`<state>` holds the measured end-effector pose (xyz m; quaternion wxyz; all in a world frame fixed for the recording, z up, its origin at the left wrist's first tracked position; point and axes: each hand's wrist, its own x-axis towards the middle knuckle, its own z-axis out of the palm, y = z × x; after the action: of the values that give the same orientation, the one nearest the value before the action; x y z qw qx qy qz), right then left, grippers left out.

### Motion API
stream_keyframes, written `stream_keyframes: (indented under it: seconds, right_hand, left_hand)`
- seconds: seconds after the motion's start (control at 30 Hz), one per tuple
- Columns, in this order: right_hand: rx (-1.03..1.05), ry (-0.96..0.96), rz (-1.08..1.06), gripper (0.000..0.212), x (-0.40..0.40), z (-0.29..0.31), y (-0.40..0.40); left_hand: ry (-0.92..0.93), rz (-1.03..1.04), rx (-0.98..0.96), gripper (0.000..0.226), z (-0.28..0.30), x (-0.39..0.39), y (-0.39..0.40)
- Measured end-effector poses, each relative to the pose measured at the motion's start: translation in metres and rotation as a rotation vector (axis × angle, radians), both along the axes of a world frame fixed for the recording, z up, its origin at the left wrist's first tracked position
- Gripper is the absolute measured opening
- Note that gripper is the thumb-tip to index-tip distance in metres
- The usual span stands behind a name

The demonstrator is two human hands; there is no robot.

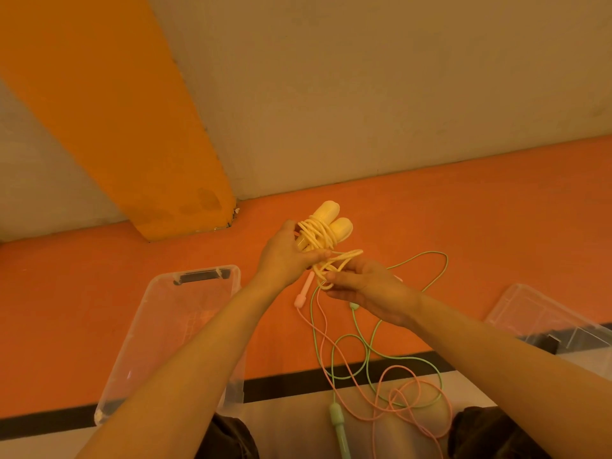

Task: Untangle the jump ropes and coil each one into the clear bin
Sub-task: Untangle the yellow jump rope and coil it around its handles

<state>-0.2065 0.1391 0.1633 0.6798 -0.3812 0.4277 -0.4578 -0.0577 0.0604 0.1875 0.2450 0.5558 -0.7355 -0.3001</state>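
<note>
The green handle (340, 429) runs off the bottom edge, and the right hand (364, 289) hides part of the green rope (371, 339). The left hand (288, 256) grips the yellow rope (318, 235), wound round its two handles. Right fingertips (331, 276) pinch its loose loops. The pink rope (381, 392) lies on the floor beside the clear bin (139, 342).
</note>
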Motion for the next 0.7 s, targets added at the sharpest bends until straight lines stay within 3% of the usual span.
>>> stream_keyframes:
  seconds: [0.2,0.33,0.7]
  right_hand:
    - [0.017,0.032,0.048,0.021,-0.006,0.001,-0.001]
    - [-0.012,0.179,0.090,0.031,-0.009,0.005,-0.001]
    - [0.003,0.236,-0.174,0.029,-0.027,0.010,-0.001]
  left_hand:
    - [0.031,0.003,0.022,0.073,0.001,0.001,0.000]
    - [0.043,-0.010,0.026,0.071,0.001,-0.001,0.002]
    - [0.117,0.036,0.033,0.054,0.010,0.005,0.000]
